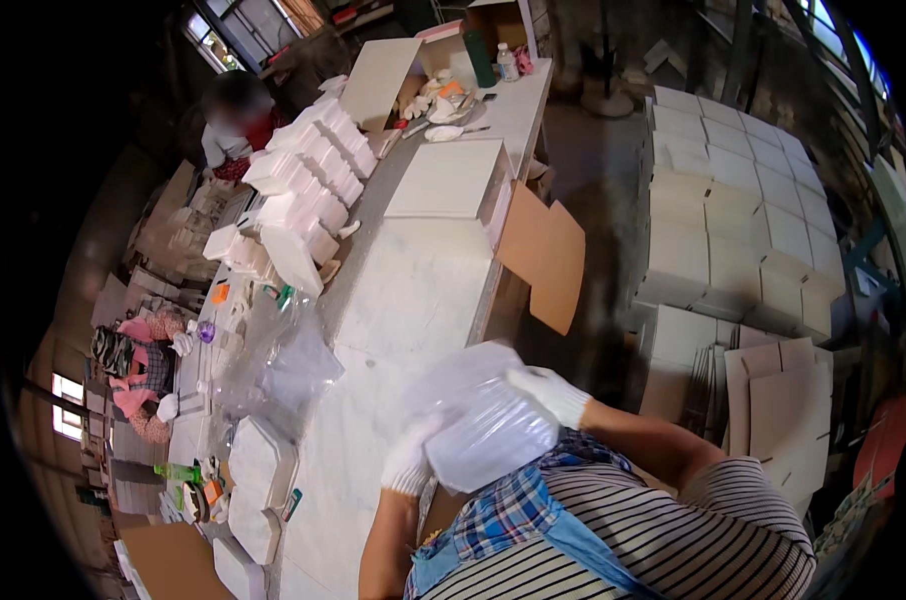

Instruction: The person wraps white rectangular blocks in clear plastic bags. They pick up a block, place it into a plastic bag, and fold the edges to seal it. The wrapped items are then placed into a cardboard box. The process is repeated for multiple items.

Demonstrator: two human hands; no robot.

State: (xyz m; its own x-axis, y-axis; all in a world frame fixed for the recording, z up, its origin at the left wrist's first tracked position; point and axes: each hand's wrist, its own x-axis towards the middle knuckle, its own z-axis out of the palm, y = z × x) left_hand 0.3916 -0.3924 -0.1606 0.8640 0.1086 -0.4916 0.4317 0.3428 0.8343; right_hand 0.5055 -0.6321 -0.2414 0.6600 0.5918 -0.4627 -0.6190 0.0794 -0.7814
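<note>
Close to my body I hold a white, flat-sided block in clear plastic wrap (pixel 493 430); its contents are blurred by the film. My left hand (pixel 410 458), in a white knitted glove, grips its left side, with the fingers partly hidden. At the upper right edge, my gloved right hand (pixel 553 393) closes on the wrap. Loose clear plastic bags (pixel 298 360) lie on the pale worktable (pixel 373 400) beyond my left hand. Further left rest white stacks with cut corners (pixel 261 465).
Tall white stacks (pixel 308 175) line the table's far left. A white carton with a brown flap (pixel 543 245) stands at its right edge. Stacked cartons (pixel 738 200) and flat cardboard (pixel 778 400) fill the right side. Two people (pixel 238 125) work across on the left.
</note>
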